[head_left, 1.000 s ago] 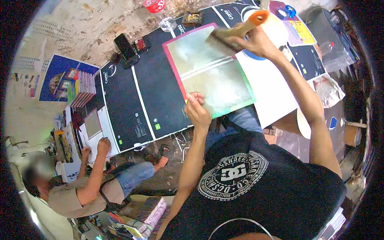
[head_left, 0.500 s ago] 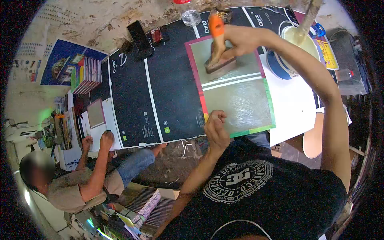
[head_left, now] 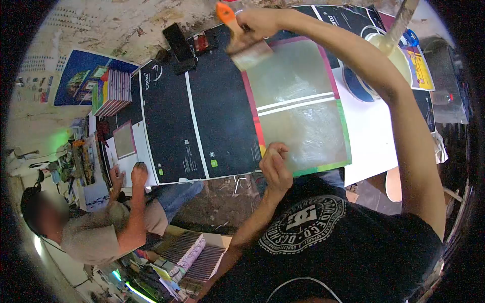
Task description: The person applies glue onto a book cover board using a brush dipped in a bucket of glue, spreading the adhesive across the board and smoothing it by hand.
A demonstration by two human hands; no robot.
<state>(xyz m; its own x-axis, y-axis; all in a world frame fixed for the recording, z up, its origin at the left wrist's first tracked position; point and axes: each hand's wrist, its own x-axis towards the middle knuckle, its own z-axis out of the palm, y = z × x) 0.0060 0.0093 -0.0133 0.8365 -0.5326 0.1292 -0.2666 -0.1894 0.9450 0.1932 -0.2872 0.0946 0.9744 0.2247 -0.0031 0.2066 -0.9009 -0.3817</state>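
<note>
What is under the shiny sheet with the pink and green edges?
The shiny sheet lies on a big black printed poster and a white sheet. The left hand presses its near corner. Whatever lies directly beneath it is covered.
</note>
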